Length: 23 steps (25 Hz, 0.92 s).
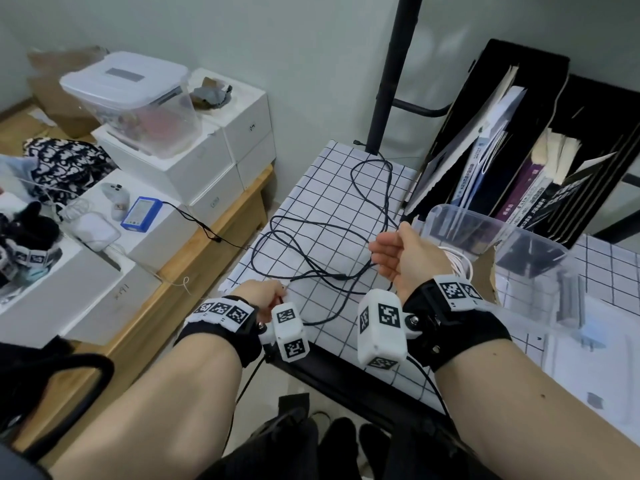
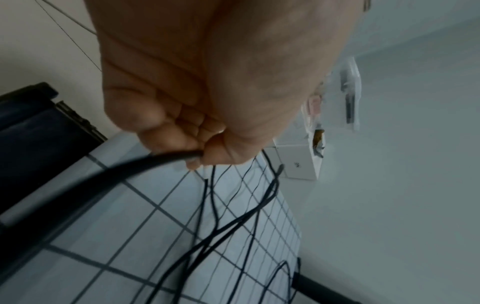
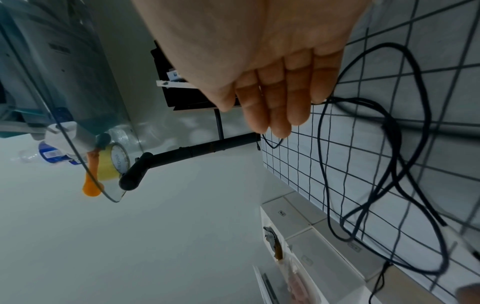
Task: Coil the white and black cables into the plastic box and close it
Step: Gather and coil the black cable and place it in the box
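A long black cable [image 1: 322, 233] lies in loose loops on the checked tablecloth [image 1: 311, 188]. My left hand [image 1: 268, 295] is at the table's near left corner. In the left wrist view, my left hand [image 2: 197, 158] pinches the black cable [image 2: 145, 164] close to one end between thumb and curled fingers. My right hand [image 1: 384, 252] hovers over the loops, and its fingers [image 3: 275, 107] are straight, with a strand of black cable [image 3: 363, 100] running against their edge. A coiled white cable [image 1: 459, 263] shows behind my right wrist, by the open clear plastic box [image 1: 519, 237]; whether it lies inside is unclear.
A black file rack with books [image 1: 512, 161] stands behind the box. A black pole [image 1: 391, 74] rises at the table's far edge. To the left are white boxes [image 1: 194, 168], a lidded clear tub [image 1: 138, 98] and a blue device [image 1: 142, 213] on a wooden bench.
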Tool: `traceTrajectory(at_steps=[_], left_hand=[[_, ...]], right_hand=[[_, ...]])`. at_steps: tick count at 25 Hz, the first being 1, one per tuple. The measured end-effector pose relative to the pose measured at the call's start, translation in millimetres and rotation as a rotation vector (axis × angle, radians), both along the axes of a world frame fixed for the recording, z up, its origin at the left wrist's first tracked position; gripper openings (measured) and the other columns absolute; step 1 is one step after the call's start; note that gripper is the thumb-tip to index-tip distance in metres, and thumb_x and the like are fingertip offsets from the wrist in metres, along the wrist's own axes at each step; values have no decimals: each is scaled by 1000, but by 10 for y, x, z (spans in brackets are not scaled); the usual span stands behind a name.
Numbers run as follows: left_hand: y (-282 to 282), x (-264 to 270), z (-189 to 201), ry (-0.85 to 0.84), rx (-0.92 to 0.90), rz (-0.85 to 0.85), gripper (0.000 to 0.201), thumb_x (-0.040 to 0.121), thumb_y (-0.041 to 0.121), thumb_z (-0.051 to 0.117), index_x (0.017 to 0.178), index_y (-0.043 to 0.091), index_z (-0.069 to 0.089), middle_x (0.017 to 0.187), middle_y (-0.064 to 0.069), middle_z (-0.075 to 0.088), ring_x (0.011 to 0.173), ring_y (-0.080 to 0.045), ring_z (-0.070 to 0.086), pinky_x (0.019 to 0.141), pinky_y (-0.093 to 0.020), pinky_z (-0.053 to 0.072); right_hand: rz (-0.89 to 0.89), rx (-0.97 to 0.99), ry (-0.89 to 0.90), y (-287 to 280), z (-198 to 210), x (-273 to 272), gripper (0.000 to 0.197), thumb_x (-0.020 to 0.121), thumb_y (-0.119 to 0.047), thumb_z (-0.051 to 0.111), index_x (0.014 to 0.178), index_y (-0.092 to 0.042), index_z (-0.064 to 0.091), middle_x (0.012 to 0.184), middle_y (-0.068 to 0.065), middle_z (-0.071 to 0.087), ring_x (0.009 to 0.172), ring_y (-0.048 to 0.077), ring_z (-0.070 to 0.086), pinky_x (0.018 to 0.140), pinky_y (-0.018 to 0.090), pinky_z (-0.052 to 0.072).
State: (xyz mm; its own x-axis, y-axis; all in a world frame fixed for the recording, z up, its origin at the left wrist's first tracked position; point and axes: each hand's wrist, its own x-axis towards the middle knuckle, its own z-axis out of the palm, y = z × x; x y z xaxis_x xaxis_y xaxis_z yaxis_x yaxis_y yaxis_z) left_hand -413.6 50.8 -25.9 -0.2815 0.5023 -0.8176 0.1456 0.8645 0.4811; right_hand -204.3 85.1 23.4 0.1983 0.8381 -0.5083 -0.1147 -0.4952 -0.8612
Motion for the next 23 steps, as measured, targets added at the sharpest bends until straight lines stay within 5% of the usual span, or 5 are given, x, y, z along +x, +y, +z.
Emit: traceTrajectory(at_steps=[5,11,16,19,23], left_hand=[[-109,-130,203,-10,68,53,9,72,13,59,75,9,51,57,-5,41,47,-18,35,54,-24,29],[-261,-100,539,-141,177,56,38,45,23,71,80,9,64,61,-4,48,48,-18,39,58,-26,34],[-246,238,1029,-335,393,9,14,84,8,56,85,6,70,52,1,47,46,-9,37,41,-16,35],[-214,466,1284,-382,476,-141,20,86,8,52,88,9,72,55,3,44,46,-8,36,43,-16,32],[-164,753,1551,-408,609,-293,21,91,8,51,95,11,71,53,7,46,50,-7,39,48,-18,33]], right_hand=[[59,17,37,-183,125,-30,43,100,-35,39,79,-9,66,72,5,71,59,13,59,62,27,47],[139,76,40,-361,254,-54,29,98,-26,46,82,-14,67,85,6,73,66,12,62,62,23,49],[355,323,-143,-403,532,94,31,87,-5,56,106,-26,69,105,-11,72,104,3,63,99,26,45],[460,359,-190,-414,699,222,38,85,-6,63,119,-21,66,115,-10,68,108,2,60,101,23,40],[364,395,-199,-445,825,529,16,87,-18,67,102,-19,71,95,-5,71,91,5,64,90,22,46]])
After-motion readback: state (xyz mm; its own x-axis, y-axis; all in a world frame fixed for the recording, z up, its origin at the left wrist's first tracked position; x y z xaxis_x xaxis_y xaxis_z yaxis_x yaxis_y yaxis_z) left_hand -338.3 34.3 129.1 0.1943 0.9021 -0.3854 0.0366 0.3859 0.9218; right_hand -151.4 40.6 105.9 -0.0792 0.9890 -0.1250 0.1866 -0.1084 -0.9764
